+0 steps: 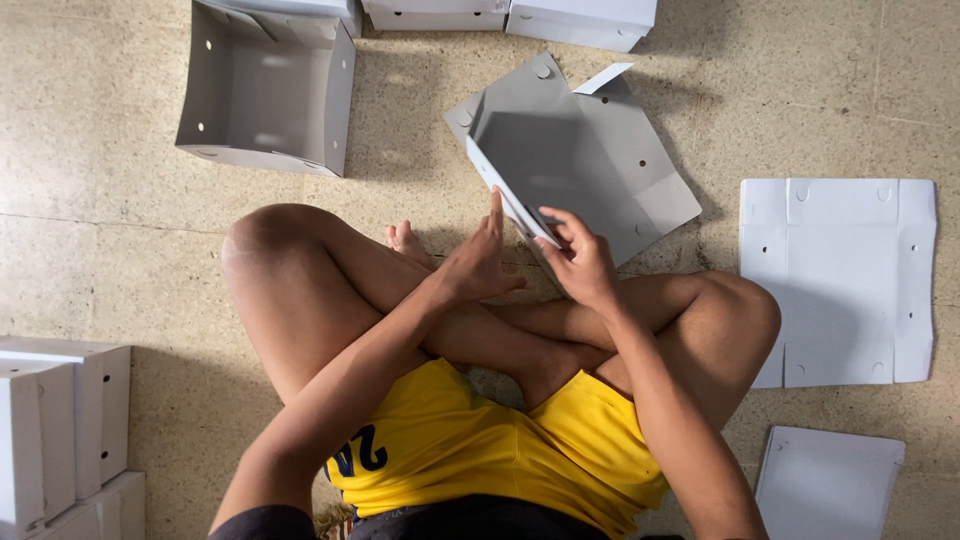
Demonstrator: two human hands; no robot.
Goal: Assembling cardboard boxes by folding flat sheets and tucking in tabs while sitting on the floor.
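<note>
I sit cross-legged on a speckled stone floor. In front of my knees lies a partly folded grey cardboard box blank (575, 150), one side flap raised. My left hand (478, 262) presses flat against that raised flap with the fingers straight. My right hand (578, 262) pinches the near edge of the same flap between thumb and fingers. My legs and yellow shorts fill the lower middle of the view.
An assembled open grey box (268, 88) lies on its side at the far left. Finished white boxes line the top edge (580, 20) and stack at the lower left (65, 430). Flat white blanks (838, 280) lie on the right, another (828, 482) below.
</note>
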